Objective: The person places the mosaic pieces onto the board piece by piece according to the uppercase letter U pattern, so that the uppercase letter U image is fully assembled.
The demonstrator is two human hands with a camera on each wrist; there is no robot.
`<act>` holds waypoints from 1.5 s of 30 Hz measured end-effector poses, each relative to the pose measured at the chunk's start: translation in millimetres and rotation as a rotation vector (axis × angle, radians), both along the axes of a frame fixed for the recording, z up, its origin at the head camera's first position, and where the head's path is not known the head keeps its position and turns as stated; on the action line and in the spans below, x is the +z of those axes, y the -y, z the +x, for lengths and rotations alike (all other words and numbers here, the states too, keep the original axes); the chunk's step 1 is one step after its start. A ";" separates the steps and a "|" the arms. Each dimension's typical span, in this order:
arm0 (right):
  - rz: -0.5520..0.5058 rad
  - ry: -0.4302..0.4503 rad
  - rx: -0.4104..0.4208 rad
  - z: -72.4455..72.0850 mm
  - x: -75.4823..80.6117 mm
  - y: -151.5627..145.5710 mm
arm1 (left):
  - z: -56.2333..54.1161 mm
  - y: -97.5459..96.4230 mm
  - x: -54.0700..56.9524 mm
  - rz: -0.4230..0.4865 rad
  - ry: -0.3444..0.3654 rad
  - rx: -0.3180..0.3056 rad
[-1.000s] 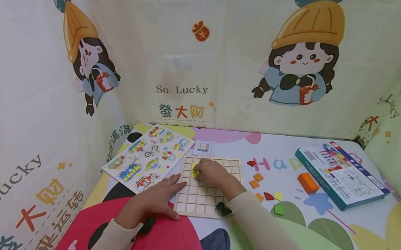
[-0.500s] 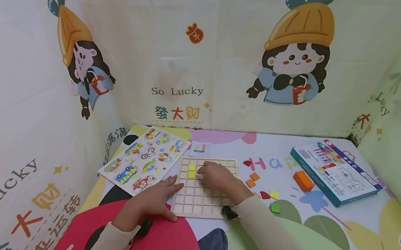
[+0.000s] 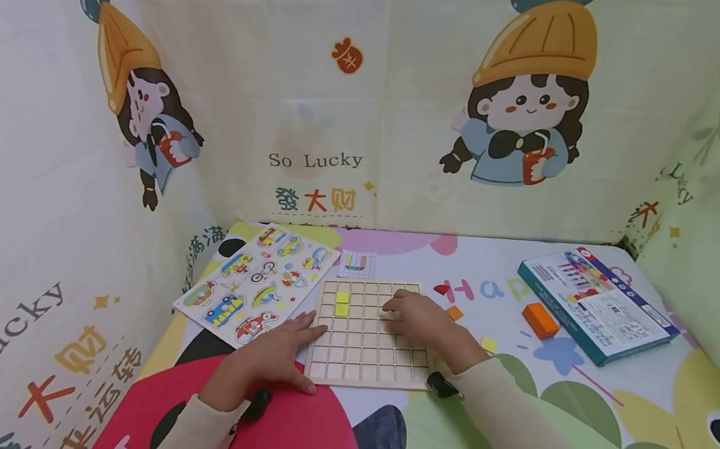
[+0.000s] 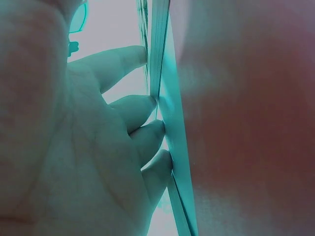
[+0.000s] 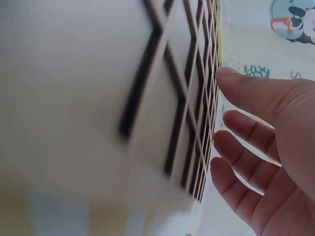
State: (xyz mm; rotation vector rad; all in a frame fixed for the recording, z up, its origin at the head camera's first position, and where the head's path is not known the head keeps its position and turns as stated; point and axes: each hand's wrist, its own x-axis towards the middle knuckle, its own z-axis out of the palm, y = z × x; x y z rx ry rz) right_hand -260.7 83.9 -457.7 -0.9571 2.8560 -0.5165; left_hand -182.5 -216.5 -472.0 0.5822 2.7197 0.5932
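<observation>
A wooden grid board [image 3: 352, 359] lies flat on the table, two yellow square tiles [image 3: 341, 310] sitting in neighbouring cells at its upper left. My left hand [image 3: 277, 347] rests at the board's left side, fingers spread. The left wrist view shows its fingertips against the board's edge [image 4: 176, 128]. Over the right part of the grid is my right hand [image 3: 425, 325], its fingers loosely bent. Nothing shows between thumb and fingers in the right wrist view, where the grid [image 5: 184, 98] stands close to the fingertips.
Right of the board lie a red piece [image 3: 442, 289], an orange tile [image 3: 454, 313] and a yellow tile [image 3: 489, 344], partly behind the right arm. Farther right are an orange block [image 3: 540, 321] and a flat box [image 3: 598, 301]. A picture sheet [image 3: 292, 304] and small pattern card [image 3: 357, 263] lie behind and left.
My right hand has left the yellow tiles and moved right across the board, uncovering both. My left hand stays at the board's left edge. The head view has shifted slightly.
</observation>
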 end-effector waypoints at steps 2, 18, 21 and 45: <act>-0.004 -0.011 -0.007 2.2 1.2 -7.0 | 0.2 -0.1 0.2 0.000 0.000 0.003; -0.031 -0.041 -0.066 10.5 -4.5 -65.5 | -0.4 0.4 -2.6 0.005 0.002 -0.008; -0.003 -0.051 -0.078 10.3 -5.3 -74.6 | -0.5 0.1 -1.5 0.010 0.001 -0.006; 0.024 0.111 -0.251 21.6 -2.0 -124.2 | -0.1 1.4 -1.2 0.010 -0.002 0.002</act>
